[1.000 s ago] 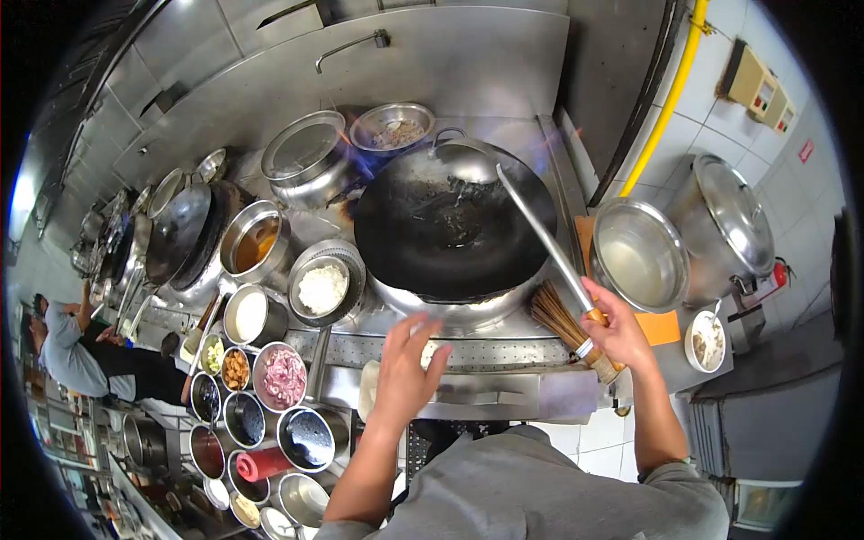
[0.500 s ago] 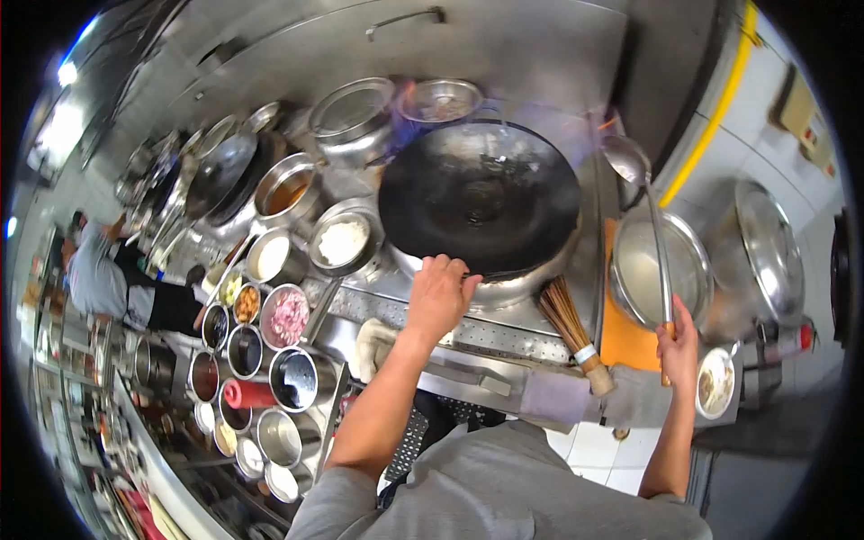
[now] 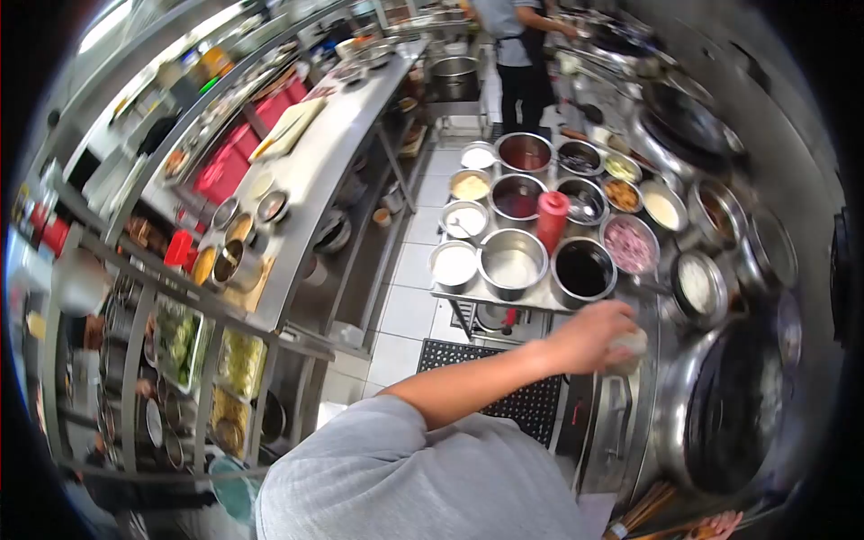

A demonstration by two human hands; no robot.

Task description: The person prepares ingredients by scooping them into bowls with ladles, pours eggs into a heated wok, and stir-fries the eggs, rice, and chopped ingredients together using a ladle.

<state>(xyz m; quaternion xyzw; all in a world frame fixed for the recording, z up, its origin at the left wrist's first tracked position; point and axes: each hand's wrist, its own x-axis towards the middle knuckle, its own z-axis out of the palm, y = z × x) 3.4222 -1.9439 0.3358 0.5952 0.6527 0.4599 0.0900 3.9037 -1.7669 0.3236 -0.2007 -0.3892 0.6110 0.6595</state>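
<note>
Out at the far left we pick up green vegetables (image 3: 180, 342) behind the bars of a metal rack (image 3: 138, 387), and next to that runs a long steel counter (image 3: 360, 121) with a pale cutting board (image 3: 290, 130) lying along it. Moving right, we're over a black perforated mat (image 3: 531, 409) on the tiles, with the near arm reaching across above it. Up top, a person (image 3: 519, 54) in a dark apron stands at work, well apart from us. Now the crowd of pots: a red squeeze bottle (image 3: 552, 220) stands upright among them, and just in front sits a metal pot (image 3: 565, 299) of dark liquid. And here's the left hand (image 3: 601, 337), knuckles up, fingers curled down over a pale cloth (image 3: 632, 351) at the front edge of the range; we can't tell whether they have closed on it. Beyond the cloth we spot pink sliced food (image 3: 630, 245), then white food (image 3: 695, 286) in a bowl further right. Down low, a bristle brush (image 3: 643, 508) lies near the frame's edge. Beside it comes the right hand (image 3: 723, 522), fingers bent close to a wooden handle (image 3: 693, 533); it's cut off, so we can't tell its grip. Above that hand, the black wok (image 3: 733, 418) fills our right side, well apart from the cloth.
</note>
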